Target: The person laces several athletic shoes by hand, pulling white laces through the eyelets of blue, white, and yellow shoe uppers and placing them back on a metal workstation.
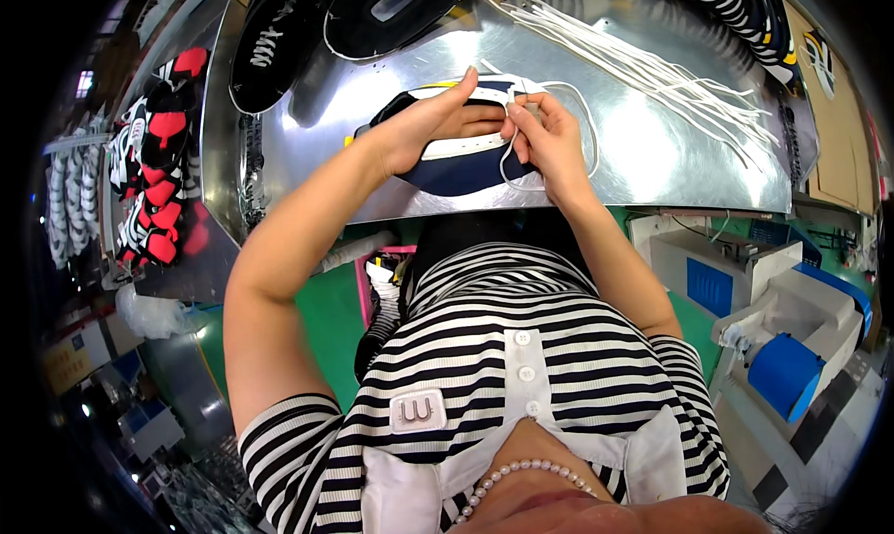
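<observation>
A navy shoe upper (453, 175) with white eyelet strips and yellow trim lies on the metal table in front of me. My left hand (430, 124) rests flat across it, thumb raised and fingers stretched toward the eyelets. A white shoelace (592, 129) loops out to the right of the upper and back under my right hand. My right hand (549, 138) pinches that lace between thumb and fingers beside the eyelet strip. Where the lace passes through the eyelets is partly hidden by my fingers.
Several loose white laces (652, 73) lie fanned across the metal table (335, 157). Black pieces, one a laced black upper (270, 50), sit at the far left. Striped uppers (736, 13) are stacked far right. Red-and-black uppers (163, 175) hang left; a grey-blue machine (782, 348) stands right.
</observation>
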`<state>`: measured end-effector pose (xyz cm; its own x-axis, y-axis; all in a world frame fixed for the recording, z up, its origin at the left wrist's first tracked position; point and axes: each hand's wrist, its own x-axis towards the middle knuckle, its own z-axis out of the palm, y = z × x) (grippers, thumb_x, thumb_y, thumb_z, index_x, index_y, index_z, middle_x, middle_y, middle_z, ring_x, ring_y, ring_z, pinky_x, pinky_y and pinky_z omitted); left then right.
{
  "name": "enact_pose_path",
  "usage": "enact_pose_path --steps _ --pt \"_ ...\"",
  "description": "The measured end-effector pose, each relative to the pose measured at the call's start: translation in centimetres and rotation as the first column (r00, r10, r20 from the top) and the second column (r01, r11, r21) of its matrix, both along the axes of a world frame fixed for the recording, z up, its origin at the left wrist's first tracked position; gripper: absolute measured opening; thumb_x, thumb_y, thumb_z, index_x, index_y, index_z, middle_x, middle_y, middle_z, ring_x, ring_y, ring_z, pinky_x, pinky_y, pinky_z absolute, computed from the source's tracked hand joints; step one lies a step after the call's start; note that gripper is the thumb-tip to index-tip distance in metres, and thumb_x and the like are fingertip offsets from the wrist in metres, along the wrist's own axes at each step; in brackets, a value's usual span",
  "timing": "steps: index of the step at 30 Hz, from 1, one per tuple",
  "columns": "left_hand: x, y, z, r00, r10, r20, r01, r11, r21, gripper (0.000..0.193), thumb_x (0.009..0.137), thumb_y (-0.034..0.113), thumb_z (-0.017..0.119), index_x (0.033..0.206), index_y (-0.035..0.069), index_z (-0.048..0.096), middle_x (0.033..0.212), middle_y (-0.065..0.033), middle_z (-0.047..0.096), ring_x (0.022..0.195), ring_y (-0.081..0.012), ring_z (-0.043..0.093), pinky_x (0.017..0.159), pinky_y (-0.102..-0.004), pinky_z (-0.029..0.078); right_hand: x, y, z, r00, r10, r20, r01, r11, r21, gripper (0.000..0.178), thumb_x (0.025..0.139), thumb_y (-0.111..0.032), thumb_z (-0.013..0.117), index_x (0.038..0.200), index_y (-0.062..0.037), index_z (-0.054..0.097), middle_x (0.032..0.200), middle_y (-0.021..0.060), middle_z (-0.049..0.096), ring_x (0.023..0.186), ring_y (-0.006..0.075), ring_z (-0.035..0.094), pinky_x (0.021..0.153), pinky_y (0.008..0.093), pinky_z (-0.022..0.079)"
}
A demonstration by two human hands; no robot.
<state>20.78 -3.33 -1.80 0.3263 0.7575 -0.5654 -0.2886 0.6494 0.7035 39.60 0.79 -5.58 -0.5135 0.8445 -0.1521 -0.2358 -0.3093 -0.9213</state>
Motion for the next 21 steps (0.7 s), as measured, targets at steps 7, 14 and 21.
enact_pose_path --steps 7,14,21 --pt "3.6 -3.5 0.2 0.898 0.377 0.227 -0.401 0.913 0.071 0.045 0.099 0.044 0.051 0.118 0.004 0.059 0.110 -0.0073 0.063 0.111 -0.0173 0.055 0.101 -0.0316 0.038 1.3 -1.5 5.2 0.996 0.085 0.034 -0.086 0.996 0.016 0.012 0.091 -0.012 0.065 0.095 -0.0005 0.063 0.068 0.0049 0.065 0.048 0.0034 0.048 0.044 0.0179 0.034" --pt "6.5 -5.4 2.1 0.790 0.528 -0.311 -0.368 0.815 0.447 0.038 0.099 0.033 0.058 0.118 0.002 0.066 0.102 -0.0015 0.066 0.093 -0.0090 0.058 0.084 -0.0237 0.045 2.4 -1.0 5.1 0.982 0.117 0.150 -0.129 0.989 0.077 0.012 0.092 -0.012 0.065 0.095 -0.0005 0.064 0.070 0.0049 0.066 0.048 0.0024 0.045 0.045 0.0167 0.033" --pt "7.8 -5.3 2.1 0.741 0.591 -0.320 -0.240 0.677 0.696 0.028 0.099 0.022 0.059 0.114 0.000 0.070 0.090 0.0010 0.066 0.082 -0.0063 0.059 0.073 -0.0208 0.046 2.3 -1.7 5.6 0.981 0.133 0.141 -0.141 0.989 0.051 0.011 0.093 -0.010 0.064 0.096 0.0007 0.063 0.070 0.0057 0.066 0.047 0.0020 0.042 0.043 0.0167 0.031"
